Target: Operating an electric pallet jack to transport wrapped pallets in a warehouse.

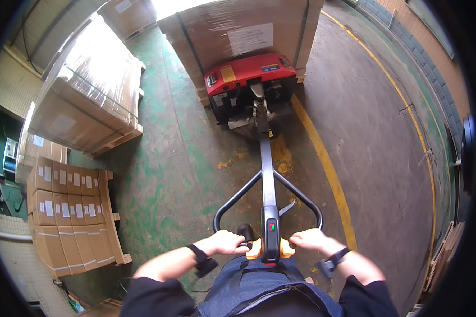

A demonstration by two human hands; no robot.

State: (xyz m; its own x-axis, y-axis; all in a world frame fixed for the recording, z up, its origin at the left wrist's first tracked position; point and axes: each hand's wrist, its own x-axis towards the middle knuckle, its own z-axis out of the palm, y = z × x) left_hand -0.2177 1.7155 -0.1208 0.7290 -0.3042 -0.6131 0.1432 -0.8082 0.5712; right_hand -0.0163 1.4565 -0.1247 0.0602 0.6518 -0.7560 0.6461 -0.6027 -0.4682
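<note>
An electric pallet truck with a red cover (248,72) stands ahead of me, against a large wrapped carton (206,26) on a wooden pallet. Its long grey tiller arm (266,158) comes straight back to my waist and ends in a black control head (270,232) with yellow parts on both sides. My left hand (228,242) is closed around the left end of the tiller handle (217,219). On the opposite side my right hand (309,239) is closed on the handle's right end. Both wrists wear dark straps; the fingertips are partly hidden.
To the left, a tall wrapped carton (84,100) stands on a pallet. Nearer, stacked small brown boxes (71,206) sit beside an upright-looking wooden pallet edge (108,211). A yellow floor line (328,164) curves past on the right, before a brick wall (423,63).
</note>
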